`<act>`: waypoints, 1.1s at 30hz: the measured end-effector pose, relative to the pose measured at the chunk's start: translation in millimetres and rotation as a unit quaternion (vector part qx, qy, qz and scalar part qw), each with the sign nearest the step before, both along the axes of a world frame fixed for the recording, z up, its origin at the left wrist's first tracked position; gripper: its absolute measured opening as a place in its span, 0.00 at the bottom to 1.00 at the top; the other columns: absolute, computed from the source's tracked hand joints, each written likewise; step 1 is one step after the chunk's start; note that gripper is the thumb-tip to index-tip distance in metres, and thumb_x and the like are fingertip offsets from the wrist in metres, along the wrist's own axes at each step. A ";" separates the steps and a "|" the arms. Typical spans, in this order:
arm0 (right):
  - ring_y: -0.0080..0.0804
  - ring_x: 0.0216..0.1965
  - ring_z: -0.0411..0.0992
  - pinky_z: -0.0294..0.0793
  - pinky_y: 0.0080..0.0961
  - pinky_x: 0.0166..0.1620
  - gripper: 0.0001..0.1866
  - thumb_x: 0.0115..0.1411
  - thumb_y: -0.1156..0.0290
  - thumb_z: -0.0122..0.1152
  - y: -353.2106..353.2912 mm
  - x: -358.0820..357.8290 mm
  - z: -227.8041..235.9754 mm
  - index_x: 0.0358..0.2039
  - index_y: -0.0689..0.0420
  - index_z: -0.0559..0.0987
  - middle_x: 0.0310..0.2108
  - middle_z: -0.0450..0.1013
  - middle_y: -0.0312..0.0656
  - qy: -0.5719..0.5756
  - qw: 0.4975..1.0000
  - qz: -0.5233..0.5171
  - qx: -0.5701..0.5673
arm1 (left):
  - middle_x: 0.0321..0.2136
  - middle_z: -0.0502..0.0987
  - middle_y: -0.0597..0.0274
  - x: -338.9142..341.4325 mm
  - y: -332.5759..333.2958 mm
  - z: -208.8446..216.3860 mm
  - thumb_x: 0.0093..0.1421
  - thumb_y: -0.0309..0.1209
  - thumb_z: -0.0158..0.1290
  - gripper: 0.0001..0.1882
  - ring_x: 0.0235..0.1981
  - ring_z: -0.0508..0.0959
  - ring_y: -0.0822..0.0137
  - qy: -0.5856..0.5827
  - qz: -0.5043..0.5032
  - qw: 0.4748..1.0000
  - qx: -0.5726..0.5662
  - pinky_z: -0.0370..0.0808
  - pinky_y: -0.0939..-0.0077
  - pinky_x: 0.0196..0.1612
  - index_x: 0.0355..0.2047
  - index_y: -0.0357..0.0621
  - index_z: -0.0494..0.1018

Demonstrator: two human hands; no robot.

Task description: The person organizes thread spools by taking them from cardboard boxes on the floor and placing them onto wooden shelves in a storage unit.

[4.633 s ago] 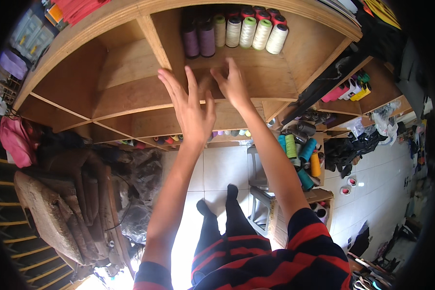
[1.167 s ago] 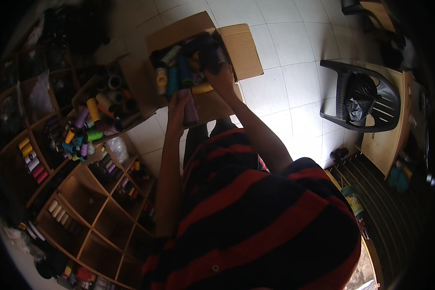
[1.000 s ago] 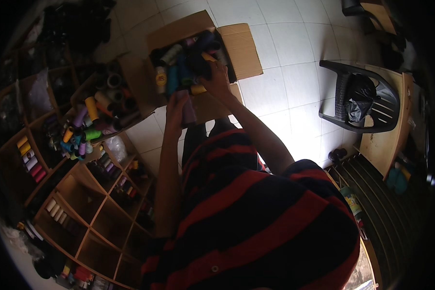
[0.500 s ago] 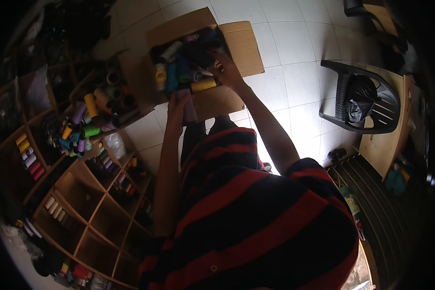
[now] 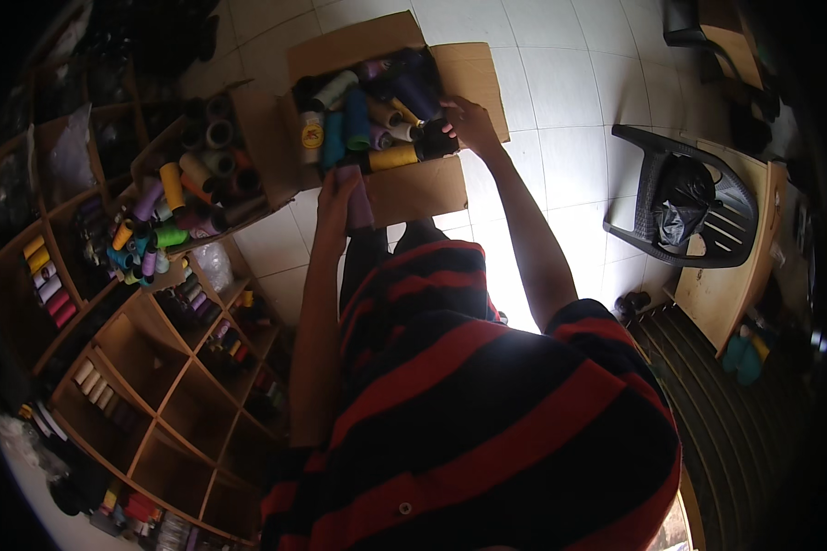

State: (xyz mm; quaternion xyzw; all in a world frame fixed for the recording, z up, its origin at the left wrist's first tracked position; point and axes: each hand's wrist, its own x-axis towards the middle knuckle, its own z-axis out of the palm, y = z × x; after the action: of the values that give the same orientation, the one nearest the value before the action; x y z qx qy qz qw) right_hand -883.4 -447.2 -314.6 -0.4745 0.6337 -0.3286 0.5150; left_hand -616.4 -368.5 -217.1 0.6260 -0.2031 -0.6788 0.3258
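My left hand (image 5: 334, 202) is wrapped round a purple thread spool (image 5: 356, 197), just in front of an open cardboard box (image 5: 423, 191). Over the box's right side, my right hand (image 5: 474, 125) has its fingers curled at the end of a dark navy thread spool (image 5: 415, 95). A black spool (image 5: 436, 140) sits right below those fingers. Other spools crowd the box: a yellow one (image 5: 393, 157) along the near wall, a blue one (image 5: 356, 121), a teal one (image 5: 332, 138) and a pale grey-green one (image 5: 336, 89).
To the left, a second box (image 5: 268, 151) is heaped with mixed spools. A wooden shelf of compartments (image 5: 176, 390) fills the lower left, some holding thread. On the right stands a dark plastic chair (image 5: 648, 188) bearing a black bag (image 5: 685, 197), beside a wooden table (image 5: 730, 285).
My right hand has moved right, toward the box's edge, and the dark navy spool has shifted right with it, uncovering yellow and tan spools. My left hand still holds the purple spool.
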 end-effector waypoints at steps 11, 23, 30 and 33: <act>0.48 0.44 0.71 0.70 0.38 0.49 0.25 0.54 0.60 0.61 -37.5 37.8 10.6 0.51 0.58 0.71 0.44 0.71 0.50 0.250 0.942 0.054 -0.216 | 0.32 0.72 0.63 10.1 8.9 -11.5 0.60 0.39 0.53 0.20 0.30 0.75 0.72 -0.015 0.007 1.000 0.001 0.74 0.76 0.32 0.50 0.44 0.66; 0.53 0.51 0.67 0.67 0.44 0.53 0.45 0.47 0.33 0.58 -49.9 40.6 8.3 0.57 0.54 0.67 0.48 0.69 0.56 0.324 0.909 0.256 -0.054 | 0.30 0.73 0.64 20.8 21.0 -13.8 0.59 0.35 0.52 0.17 0.27 0.75 0.71 -0.002 0.061 0.998 0.007 0.74 0.76 0.30 0.48 0.44 0.66; 0.44 0.51 0.68 0.68 0.38 0.53 0.27 0.49 0.54 0.68 -32.4 25.8 21.9 0.46 0.56 0.77 0.46 0.72 0.49 0.251 0.922 0.155 -0.251 | 0.30 0.73 0.64 21.1 22.4 -11.5 0.60 0.34 0.52 0.16 0.27 0.75 0.71 0.018 0.063 0.998 0.006 0.74 0.77 0.29 0.46 0.44 0.67; 0.39 0.48 0.70 0.71 0.32 0.49 0.16 0.51 0.67 0.67 -22.0 10.2 49.2 0.41 0.57 0.79 0.44 0.73 0.46 0.221 0.920 0.088 -0.311 | 0.29 0.72 0.63 19.8 23.3 -11.3 0.60 0.36 0.53 0.16 0.26 0.76 0.70 0.018 0.066 0.998 0.004 0.75 0.76 0.28 0.46 0.44 0.66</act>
State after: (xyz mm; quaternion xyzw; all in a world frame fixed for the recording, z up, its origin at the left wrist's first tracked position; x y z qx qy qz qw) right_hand -873.2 -469.2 -265.4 -0.7252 0.5533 -0.3490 0.2150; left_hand -596.5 -345.2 -228.4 0.6273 -0.1524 -0.6678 0.3706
